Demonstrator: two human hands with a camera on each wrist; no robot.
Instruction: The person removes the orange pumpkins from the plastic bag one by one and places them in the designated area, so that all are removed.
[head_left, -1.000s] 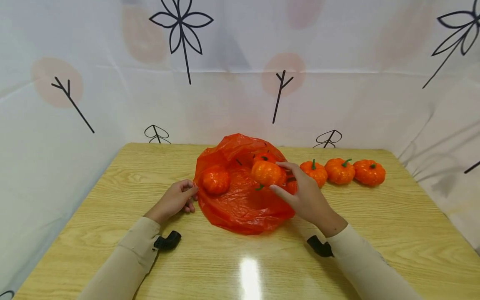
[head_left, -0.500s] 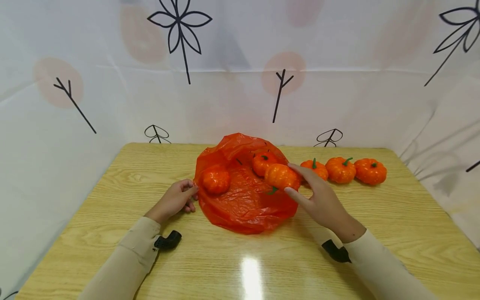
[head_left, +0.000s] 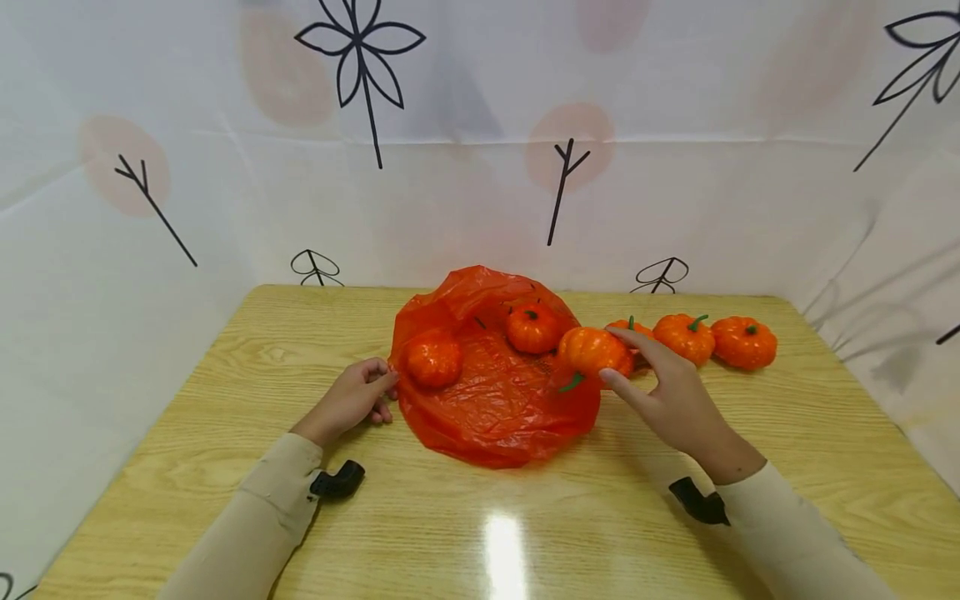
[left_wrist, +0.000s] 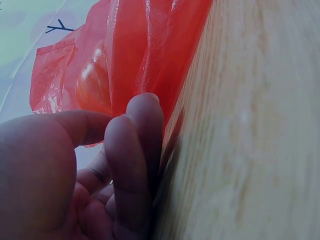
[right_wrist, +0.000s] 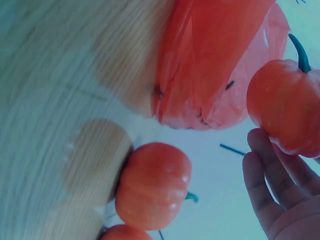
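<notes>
The right hand grips an orange pumpkin between thumb and fingers, holding it raised over the right edge of a red plastic bag, its green stem slanting downward. The left hand pinches the bag's left rim between thumb and fingers, low beside the counter. Inside the bag sit two more pumpkins, well apart: a left pumpkin near the pinched rim and a rear pumpkin toward the back right. To the bag's right, three pumpkins stand in a row, the nearest partly hidden behind the right hand and its pumpkin. Beige sleeves cover both forearms. Behind the counter hangs a pale cloth with black plant outlines.
</notes>
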